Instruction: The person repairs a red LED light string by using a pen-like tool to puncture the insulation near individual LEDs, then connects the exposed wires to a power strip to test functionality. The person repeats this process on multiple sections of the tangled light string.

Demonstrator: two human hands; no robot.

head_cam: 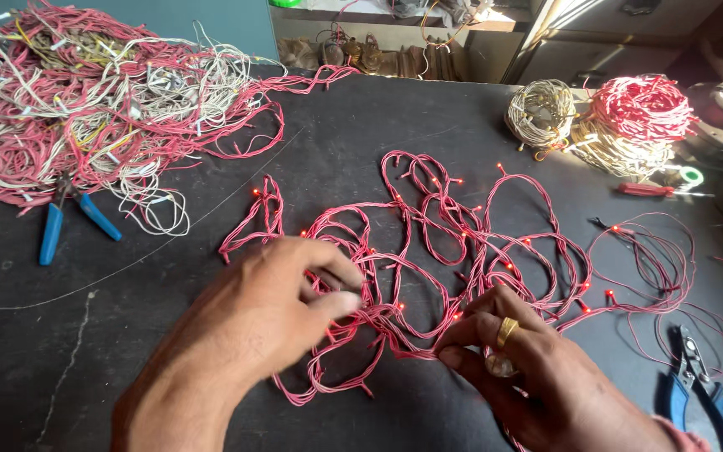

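Both my hands are on the pink light string at the near middle of the dark table.

The pink light string (453,243) lies spread in loose loops on the black table (85,351), its small red bulbs lit. My left hand (282,305) closes on a bunch of its wires, thumb against fingers; it is blurred. My right hand (516,360), with a gold ring (506,331), pinches strands just beside it. Blue-handled pliers (705,393) lie near the right hand, another blue-handled pair (69,219) at far left beside a tangled heap of pink and white wire (85,100). Coiled wire bundles (612,117) sit well apart at the far right.
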